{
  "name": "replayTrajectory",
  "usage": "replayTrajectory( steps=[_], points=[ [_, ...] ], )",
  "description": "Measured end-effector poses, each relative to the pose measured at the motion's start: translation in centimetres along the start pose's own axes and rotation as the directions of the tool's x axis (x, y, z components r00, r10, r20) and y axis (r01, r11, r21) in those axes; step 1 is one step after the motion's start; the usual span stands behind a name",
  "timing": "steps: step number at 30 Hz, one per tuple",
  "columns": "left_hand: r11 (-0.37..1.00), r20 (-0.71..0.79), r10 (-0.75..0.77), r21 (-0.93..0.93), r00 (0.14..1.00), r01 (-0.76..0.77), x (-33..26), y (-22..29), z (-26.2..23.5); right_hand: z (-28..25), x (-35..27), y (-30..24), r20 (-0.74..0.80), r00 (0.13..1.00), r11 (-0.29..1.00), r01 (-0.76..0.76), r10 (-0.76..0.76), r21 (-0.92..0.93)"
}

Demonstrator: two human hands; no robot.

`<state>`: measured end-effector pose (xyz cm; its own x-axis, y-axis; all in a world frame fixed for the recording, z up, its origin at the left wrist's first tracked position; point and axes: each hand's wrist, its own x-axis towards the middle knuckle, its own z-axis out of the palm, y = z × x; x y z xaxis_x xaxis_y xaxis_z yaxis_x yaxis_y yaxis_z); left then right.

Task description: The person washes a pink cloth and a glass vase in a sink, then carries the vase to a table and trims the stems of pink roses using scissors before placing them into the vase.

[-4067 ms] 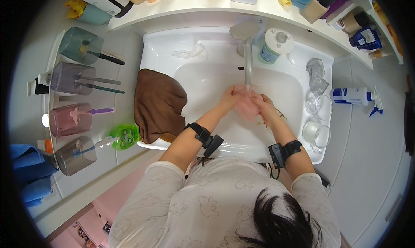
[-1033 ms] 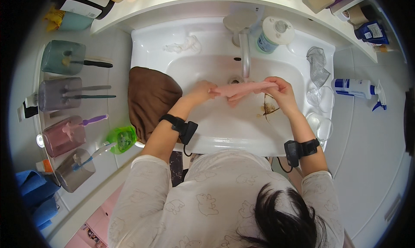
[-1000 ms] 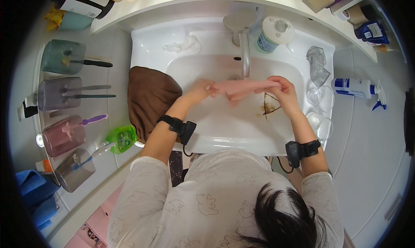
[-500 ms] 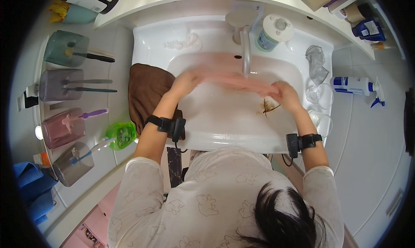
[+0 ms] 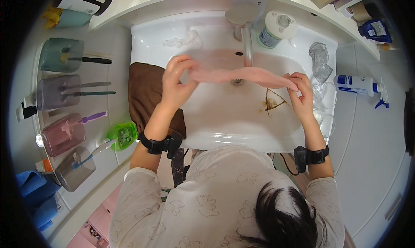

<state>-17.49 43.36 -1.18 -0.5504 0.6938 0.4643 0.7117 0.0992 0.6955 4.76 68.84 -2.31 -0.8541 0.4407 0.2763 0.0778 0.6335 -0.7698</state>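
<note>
A narrow pink cloth [image 5: 259, 76] hangs stretched from side to side above the white sink [image 5: 216, 124], sagging a little and looking damp. My left hand [image 5: 177, 81] pinches its left end, thumb and fingers closed on the fabric. At the other end, my right hand [image 5: 301, 92] grips a corner between thumb and fingertips. The faucet [image 5: 247, 47] spout points down just behind the cloth, and the drain [image 5: 237, 81] partly shows below it. Under the cloth's right half, a brown-edged, net-like scrap [image 5: 272, 103] lies on the basin floor.
A brown cloth [image 5: 145, 90] drapes over the sink's left rim, beside a green bottle [image 5: 124, 135]. Toothbrush cups [image 5: 60, 92] line the left wall. A pump bottle [image 5: 276, 29] stands by the faucet; clear crumpled plastic [image 5: 320, 60] and a spray bottle [image 5: 356, 84] are right.
The pink cloth has gone from blurred motion to nearly still. Both hands have moved apart and upward in the picture, stretching it wider; the drain now shows.
</note>
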Motion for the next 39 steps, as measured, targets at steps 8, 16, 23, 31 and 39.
replayTrajectory(
  steps=[8, 16, 23, 31, 39],
  points=[
    [0.779, 0.595, -0.618, 0.371, 0.515, 0.506, -4.3, -6.0, 6.5, 5.5, -2.6, 5.9, 0.490, 0.713, 0.861, -0.359, 0.502, -0.361],
    [0.943, 0.403, -0.111, -0.245, 0.908, 0.224, 0.2, -0.1, 0.3, -1.0, 0.0, -0.5, 0.436, 0.895, 0.983, -0.151, 0.092, 0.102],
    [0.922, 0.556, -0.306, -0.030, 0.773, 0.386, -2.5, -2.8, 3.9, 2.9, -1.5, 2.7, 0.442, 0.822, 0.904, -0.424, 0.360, 0.054],
    [0.605, 0.528, -0.468, -0.393, 0.709, 0.692, -3.0, -3.3, 1.5, 1.9, -3.1, 3.5, 0.487, 0.776, 0.165, -0.584, 0.401, 0.795],
    [0.471, 0.649, -0.368, -0.487, 0.665, 0.736, -1.1, 0.6, 9.6, 7.0, 0.7, -1.4, 0.542, 0.792, 0.786, -0.514, 0.282, 0.343]
  ],
)
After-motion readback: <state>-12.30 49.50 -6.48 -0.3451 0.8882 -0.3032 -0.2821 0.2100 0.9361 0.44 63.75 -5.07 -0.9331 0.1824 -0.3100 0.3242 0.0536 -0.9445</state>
